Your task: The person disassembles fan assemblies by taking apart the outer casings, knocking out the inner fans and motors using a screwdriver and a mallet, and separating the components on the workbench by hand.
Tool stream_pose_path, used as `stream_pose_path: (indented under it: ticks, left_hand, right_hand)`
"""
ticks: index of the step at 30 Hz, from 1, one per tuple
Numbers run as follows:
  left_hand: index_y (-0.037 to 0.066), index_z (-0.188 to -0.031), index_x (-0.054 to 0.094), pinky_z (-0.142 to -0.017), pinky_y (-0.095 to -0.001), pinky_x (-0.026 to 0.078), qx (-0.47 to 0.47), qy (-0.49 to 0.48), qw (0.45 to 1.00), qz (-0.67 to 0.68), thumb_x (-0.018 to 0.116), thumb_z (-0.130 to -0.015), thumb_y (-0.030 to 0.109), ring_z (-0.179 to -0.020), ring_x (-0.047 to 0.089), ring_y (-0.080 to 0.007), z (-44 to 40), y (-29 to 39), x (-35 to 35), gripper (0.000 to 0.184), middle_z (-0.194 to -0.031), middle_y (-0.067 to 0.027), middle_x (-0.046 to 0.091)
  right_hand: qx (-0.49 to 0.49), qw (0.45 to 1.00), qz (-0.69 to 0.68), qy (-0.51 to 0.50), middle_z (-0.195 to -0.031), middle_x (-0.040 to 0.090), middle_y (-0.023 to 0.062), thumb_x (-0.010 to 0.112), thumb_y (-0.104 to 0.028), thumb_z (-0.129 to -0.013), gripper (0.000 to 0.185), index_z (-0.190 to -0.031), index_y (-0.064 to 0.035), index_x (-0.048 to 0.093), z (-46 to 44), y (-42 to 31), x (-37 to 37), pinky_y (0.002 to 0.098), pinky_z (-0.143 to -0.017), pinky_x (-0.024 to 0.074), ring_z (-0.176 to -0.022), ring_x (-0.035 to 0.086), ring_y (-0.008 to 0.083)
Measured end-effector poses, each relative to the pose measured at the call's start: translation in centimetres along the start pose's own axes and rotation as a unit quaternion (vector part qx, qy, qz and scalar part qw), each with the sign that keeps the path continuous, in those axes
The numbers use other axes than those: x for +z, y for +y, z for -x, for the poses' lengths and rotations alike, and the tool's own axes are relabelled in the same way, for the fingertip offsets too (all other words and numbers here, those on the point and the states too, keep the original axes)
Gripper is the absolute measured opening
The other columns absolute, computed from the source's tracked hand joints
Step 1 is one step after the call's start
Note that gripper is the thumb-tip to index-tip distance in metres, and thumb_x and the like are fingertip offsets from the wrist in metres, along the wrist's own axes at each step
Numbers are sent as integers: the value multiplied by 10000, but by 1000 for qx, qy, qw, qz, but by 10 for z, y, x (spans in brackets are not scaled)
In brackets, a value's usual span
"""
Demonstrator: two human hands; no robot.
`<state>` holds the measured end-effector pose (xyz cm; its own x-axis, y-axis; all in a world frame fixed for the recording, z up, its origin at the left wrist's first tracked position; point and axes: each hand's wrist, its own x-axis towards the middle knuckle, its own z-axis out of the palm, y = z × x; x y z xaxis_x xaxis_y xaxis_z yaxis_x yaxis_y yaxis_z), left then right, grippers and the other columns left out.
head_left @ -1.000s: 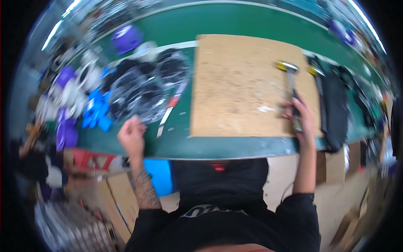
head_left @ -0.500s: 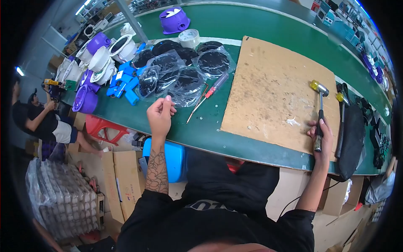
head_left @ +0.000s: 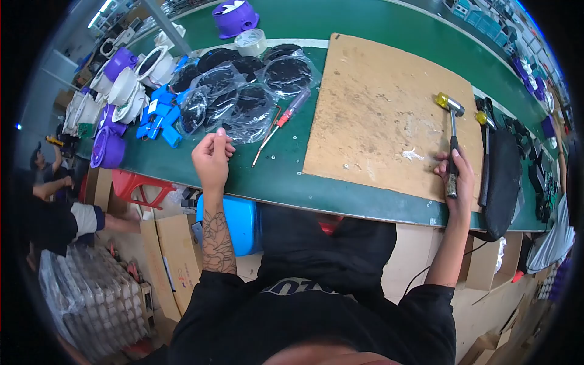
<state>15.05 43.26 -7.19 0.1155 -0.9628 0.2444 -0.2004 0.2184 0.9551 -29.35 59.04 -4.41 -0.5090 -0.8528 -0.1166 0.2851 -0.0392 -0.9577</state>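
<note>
Currently, head view. Note a hammer (head_left: 452, 146) in the right hand (head_left: 463, 184), over the right side of a brown cardboard sheet (head_left: 377, 91), with yellow-and-metal head pointing far and butt end pointing near. See right fingers curled round the dark grip. Cannot tell contact or gap between hammer head and sheet. Note a white scrap (head_left: 412, 155) on the sheet, left of the grip.

See left hand (head_left: 211, 159) folded inward, with thumb up against bent fingers, at the near left part of the green table (head_left: 283, 180). Find a heap of plastic-wrapped black discs (head_left: 250, 104) just beyond, on the far side; cannot tell touching or apart. Spot a screwdriver (head_left: 283, 119) right of the discs, tip pointing near.

Find blue pieces (head_left: 161, 118) left of the discs; beyond the heap, a tape roll (head_left: 250, 44) and a purple housing (head_left: 236, 23). Right of the sheet, see a second hammer (head_left: 486, 158) beside a black pouch (head_left: 504, 176). At the left edge, glimpse another person (head_left: 55, 222), partly in shadow.
</note>
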Motion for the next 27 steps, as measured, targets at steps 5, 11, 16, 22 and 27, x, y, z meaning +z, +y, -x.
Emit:
stream_pose_path:
  ticks: [5,11,16,22,27]
  left_hand:
    - [1,-752,622,-491,-182,376,-6,5,1000,-8,582,-952,237,-541,506,-41,0,1,1,312,-612,-6,575]
    - [7,-754,624,-481,-181,370,16,-6,1000,-24,580,-955,258,-522,496,-41,-1,-1,1,324,-606,-9,576]
    - [5,-751,623,-472,-184,361,25,1,1000,-19,578,-956,271,-512,492,-42,-2,-4,1,339,-602,-16,581]
    - [4,-752,626,-465,-183,352,24,7,1000,-18,577,-956,290,-508,493,-47,-5,-8,0,355,-605,-25,588]
    - [7,-752,626,-466,-182,354,21,10,1000,-9,574,-958,288,-509,499,-51,-6,-10,-1,353,-606,-26,587]
  right_hand:
    - [3,1000,7,-12,-863,586,114,519,-195,-955,288,-1120,40,504,-5,5,-12,291,-656,530,-639,551,102]
    - [0,1000,-2,0,-910,583,140,524,-207,-955,453,-1296,71,417,-2,3,-9,302,-671,540,-659,557,109]
    - [1,1000,-4,-2,-886,584,133,527,-190,-952,464,-1309,74,391,-4,4,-10,303,-663,540,-654,556,113]
    - [-12,1000,17,-7,-880,588,129,538,-196,-950,390,-1221,67,441,-8,8,-14,289,-665,546,-642,565,110]
    - [-9,1000,7,-12,-895,594,129,539,-202,-952,322,-1134,58,485,-9,11,-17,292,-684,550,-658,570,107]
